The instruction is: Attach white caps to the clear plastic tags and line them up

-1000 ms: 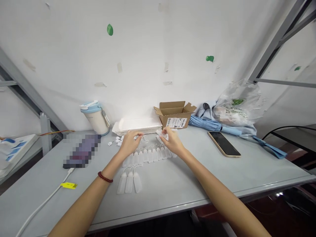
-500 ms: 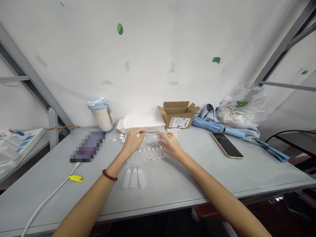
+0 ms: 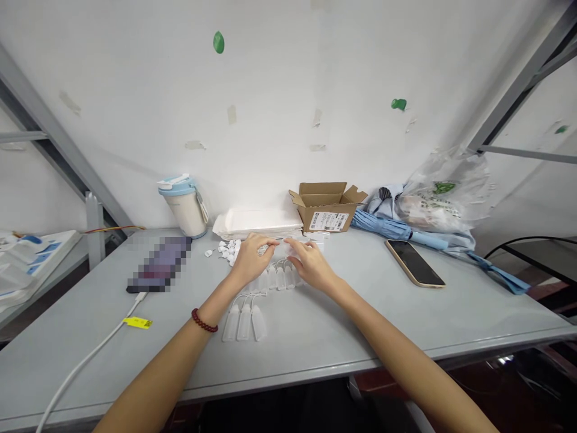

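Observation:
My left hand [image 3: 253, 260] is closed in a pinch over the middle of the table, its fingertips close to those of my right hand [image 3: 311, 263]. The right fingers are pinched too, with something clear and small at their tips; I cannot make out its kind. Below the hands lies a row of translucent flat pouch-like pieces [image 3: 280, 278] with thin white loops, partly hidden by both hands. Three more such pieces [image 3: 244, 323] lie nearer the front edge. A heap of small white pieces [image 3: 231, 250] sits just left of my left hand.
Behind the hands are a stack of white trays or sheets [image 3: 256, 223] and an open cardboard box [image 3: 328, 210]. A cup [image 3: 186, 207] and a charging phone [image 3: 162, 264] stand left. Right are another phone [image 3: 415, 263], a blue umbrella [image 3: 383, 225] and a plastic bag [image 3: 442, 198].
My left hand has moved right, bringing its fingertips closer to my right hand's. More of the small white heap shows now. The right hand has barely moved.

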{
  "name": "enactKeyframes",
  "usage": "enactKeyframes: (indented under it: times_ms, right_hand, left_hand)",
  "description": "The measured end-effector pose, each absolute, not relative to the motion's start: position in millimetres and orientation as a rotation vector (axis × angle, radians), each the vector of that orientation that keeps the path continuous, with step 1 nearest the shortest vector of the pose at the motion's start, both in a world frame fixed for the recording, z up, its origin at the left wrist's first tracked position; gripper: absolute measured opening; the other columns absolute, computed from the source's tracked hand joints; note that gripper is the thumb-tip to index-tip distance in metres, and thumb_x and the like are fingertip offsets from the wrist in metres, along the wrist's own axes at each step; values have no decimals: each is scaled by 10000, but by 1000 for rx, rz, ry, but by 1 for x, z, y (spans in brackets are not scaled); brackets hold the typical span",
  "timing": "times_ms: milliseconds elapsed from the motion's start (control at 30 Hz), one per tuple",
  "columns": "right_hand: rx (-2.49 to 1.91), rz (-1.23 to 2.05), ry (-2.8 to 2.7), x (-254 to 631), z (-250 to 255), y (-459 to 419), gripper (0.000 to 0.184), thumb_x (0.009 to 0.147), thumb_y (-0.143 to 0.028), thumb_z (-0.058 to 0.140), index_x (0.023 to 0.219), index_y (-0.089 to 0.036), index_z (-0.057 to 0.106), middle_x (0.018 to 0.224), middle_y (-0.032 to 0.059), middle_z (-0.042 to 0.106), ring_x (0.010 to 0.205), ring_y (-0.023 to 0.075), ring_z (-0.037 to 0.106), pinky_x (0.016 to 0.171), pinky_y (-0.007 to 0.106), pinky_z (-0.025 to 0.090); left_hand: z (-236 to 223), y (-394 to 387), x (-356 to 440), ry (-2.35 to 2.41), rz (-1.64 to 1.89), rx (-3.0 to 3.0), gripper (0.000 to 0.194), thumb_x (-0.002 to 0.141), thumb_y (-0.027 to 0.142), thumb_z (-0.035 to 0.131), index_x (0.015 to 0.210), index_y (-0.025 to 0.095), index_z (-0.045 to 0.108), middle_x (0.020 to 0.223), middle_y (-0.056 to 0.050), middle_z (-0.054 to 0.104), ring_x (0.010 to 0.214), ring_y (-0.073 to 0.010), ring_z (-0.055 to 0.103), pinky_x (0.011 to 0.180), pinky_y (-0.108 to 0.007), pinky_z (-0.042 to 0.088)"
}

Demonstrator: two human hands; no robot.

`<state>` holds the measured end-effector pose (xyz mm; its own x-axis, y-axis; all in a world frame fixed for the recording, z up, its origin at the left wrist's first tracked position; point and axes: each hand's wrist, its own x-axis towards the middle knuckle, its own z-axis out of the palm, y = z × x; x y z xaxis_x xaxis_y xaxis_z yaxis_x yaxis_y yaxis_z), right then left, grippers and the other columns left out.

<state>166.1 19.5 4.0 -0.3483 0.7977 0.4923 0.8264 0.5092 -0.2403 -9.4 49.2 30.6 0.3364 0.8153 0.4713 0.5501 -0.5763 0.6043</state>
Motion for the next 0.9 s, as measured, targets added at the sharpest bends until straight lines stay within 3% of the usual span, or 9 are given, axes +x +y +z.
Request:
enactKeyframes:
  times_ms: [300, 533, 900]
  right_hand:
    - [-1273, -22, -2158, 165, 4, 19, 301, 853, -104, 462, 1144, -177, 462, 1083, 106, 651, 916, 216, 610, 867, 369, 357]
    - [-1220, -46, -2181, 162, 3, 16, 299, 861, -85, 444, 1141, -187, 467, 1085, 94, 658, 919, 212, 607, 853, 363, 345]
    - [-1165, -124, -2188, 162, 3, 16, 322, 876, -105, 448, 1189, -179, 457, 1066, 99, 668, 868, 211, 619, 857, 376, 359]
  left_hand:
    - [27, 52, -10, 1231, 1119, 2216, 196, 778, 191, 501, 822, 225, 688, 881, -2, 708, 924, -200, 571, 801, -323, 466]
    - [27, 50, -7, 1172, 1094, 2171, 268, 825, 401, 498, 800, 217, 691, 932, -25, 703, 969, -216, 567, 815, -319, 445]
    - [29, 51, -7, 1192, 1205, 1989, 190, 779, 329, 545, 774, 196, 681, 942, -32, 685, 960, -203, 571, 793, -318, 428]
